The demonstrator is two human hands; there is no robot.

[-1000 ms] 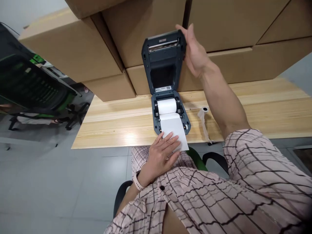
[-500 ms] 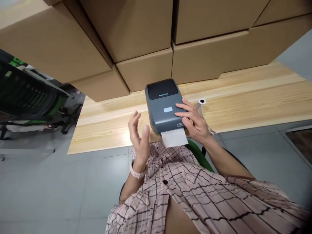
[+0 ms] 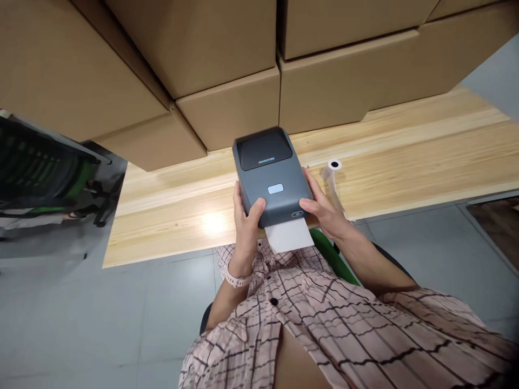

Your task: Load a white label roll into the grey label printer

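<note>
A dark grey label printer with a black window and a light blue button is at the front of the wooden table. My left hand grips its left side, thumb on the top near the front corner. On the opposite side my right hand holds the printer, its thumb on the front right corner. White paper sticks out of the front of the printer. The fingers under and behind the casing are partly hidden.
A small white paper roll with a loose strip lies right of the printer. Large cardboard boxes are stacked along the back of the table. A black and green chair stands on the floor at the far left.
My left hand has moved from the air onto the printer's left side. My right hand has shifted from its top to its right edge. The printer appears slightly larger and nearer.
</note>
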